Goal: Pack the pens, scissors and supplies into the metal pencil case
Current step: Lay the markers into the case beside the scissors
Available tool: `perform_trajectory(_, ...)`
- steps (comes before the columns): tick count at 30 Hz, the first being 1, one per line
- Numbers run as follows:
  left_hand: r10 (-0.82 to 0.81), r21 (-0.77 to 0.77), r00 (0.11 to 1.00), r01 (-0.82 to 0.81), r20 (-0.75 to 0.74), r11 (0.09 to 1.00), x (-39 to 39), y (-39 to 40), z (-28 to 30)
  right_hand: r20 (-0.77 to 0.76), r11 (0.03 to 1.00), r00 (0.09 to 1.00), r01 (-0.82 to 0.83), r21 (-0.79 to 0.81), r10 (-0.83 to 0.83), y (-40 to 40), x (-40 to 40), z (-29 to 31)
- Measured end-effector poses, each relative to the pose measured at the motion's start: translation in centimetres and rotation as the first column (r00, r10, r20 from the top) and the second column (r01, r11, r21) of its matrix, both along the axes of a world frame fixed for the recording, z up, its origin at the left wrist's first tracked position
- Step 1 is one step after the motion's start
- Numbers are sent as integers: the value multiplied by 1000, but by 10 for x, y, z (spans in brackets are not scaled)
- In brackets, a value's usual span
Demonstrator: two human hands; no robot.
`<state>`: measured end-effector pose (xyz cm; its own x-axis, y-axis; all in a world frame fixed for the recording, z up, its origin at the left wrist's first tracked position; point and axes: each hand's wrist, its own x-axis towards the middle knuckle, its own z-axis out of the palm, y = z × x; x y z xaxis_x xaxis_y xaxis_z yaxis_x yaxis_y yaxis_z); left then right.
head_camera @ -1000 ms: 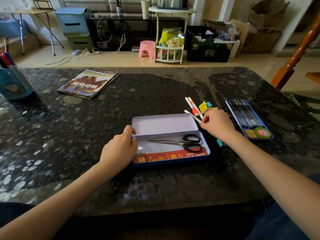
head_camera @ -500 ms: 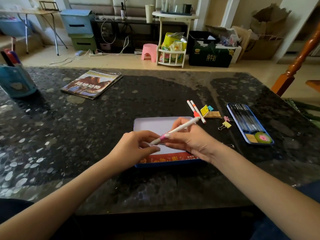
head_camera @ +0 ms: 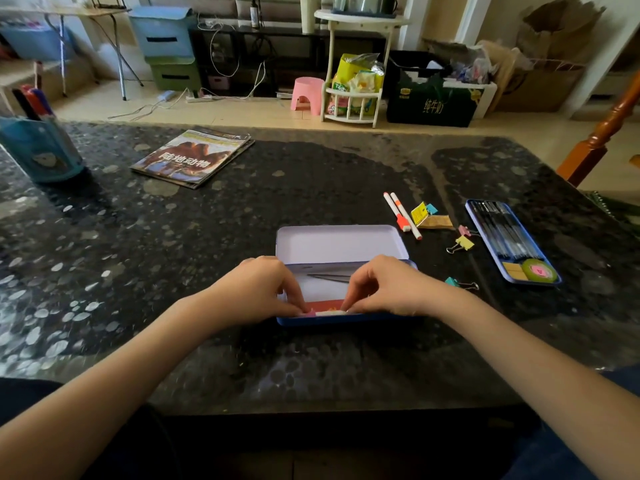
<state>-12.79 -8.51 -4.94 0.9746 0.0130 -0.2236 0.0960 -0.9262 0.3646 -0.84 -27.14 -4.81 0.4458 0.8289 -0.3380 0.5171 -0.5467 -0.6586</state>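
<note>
- Your left hand [head_camera: 258, 289] pinches the pink end of a pen [head_camera: 325, 312], fingers closed on it, at the case's [head_camera: 341, 244] near wall.
- The case lies open on the bench [head_camera: 207, 237]; scissors [head_camera: 329, 277] lie inside, partly hidden.
- Your right hand [head_camera: 388, 285] seems to pinch the pen's other end.
- Two pens [head_camera: 401, 216] and clips [head_camera: 462, 242] lie right of the case.
</note>
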Motion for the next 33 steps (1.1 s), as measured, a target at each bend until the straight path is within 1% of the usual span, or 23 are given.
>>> perform_trajectory(4, -19, -70, 999, 17, -30, 997, 0, 3, 2, -23, 1000, 1000, -11, 4, 11, 2, -1, -5)
perform_trajectory(8, -18, -67, 998, 14, -57, 998, 2, 6, -1, -48, 999, 998, -50, -8, 50, 0, 3, -2)
perform_trajectory(10, 14, -98, 999, -17, -29, 995, 3, 7, -2, 11, 999, 999, -37, 12, 37, -2, 10, 1)
perform_trajectory(11, 37, -114, 999, -37, -2, 993, 3, 8, -2, 68, 998, 998, 9, 59, -13, -2, 16, 2)
perform_trajectory(12, 60, -124, 998, -56, 30, 991, 3, 8, -1, 135, 988, 986, 80, 129, -98, -4, 24, 2)
perform_trajectory(13, 79, -126, 995, -71, 62, 990, 3, 9, 0, 205, 964, 956, 165, 211, -209, -6, 34, 1)
perform_trajectory(14, 90, -120, 991, -79, 94, 990, 3, 9, 1, 279, 925, 902, 247, 290, -328, -9, 46, 0)
perform_trajectory(15, 98, -108, 988, -85, 122, 991, 3, 10, 1, 352, 880, 826, 316, 356, -439, -12, 60, -3)
perform_trajectory(17, 111, -86, 981, -98, 161, 991, 2, 11, 3, 448, 798, 665, 438, 413, -597, -20, 87, -9)
perform_trajectory(18, 114, -77, 978, -102, 173, 992, 3, 11, 3, 469, 775, 617, 487, 403, -632, -24, 99, -12)
perform_trajectory(19, 118, -72, 978, -106, 174, 992, 3, 11, 3, 487, 775, 604, 517, 364, -631, -26, 108, -16)
perform_trajectory(22, 133, -75, 983, -124, 128, 989, 2, 11, 3, 550, 821, 631, 532, 206, -547, -22, 117, -27)
perform_trajectory(24, 131, -65, 986, -125, 106, 990, 0, 11, 2, 581, 822, 615, 539, 184, -533, -16, 116, -30)
perform_trajectory(26, 125, -52, 986, -120, 114, 991, 0, 11, 2, 631, 812, 570, 556, 177, -527, -12, 114, -32)
perform_trajectory(28, 126, -51, 984, -120, 126, 991, 0, 9, 2, 642, 773, 517, 603, 196, -566, -9, 111, -32)
perform_trajectory(30, 130, -59, 982, -122, 138, 991, 0, 8, 3, 591, 720, 486, 648, 251, -644, -7, 107, -29)
perform_trajectory(32, 149, -78, 973, -136, 179, 988, -1, 9, 4, 474, 675, 501, 656, 337, -724, -8, 100, -21)
perform_trajectory(33, 175, -102, 961, -156, 214, 982, -1, 10, 4, 409, 667, 531, 644, 374, -742, -9, 94, -17)
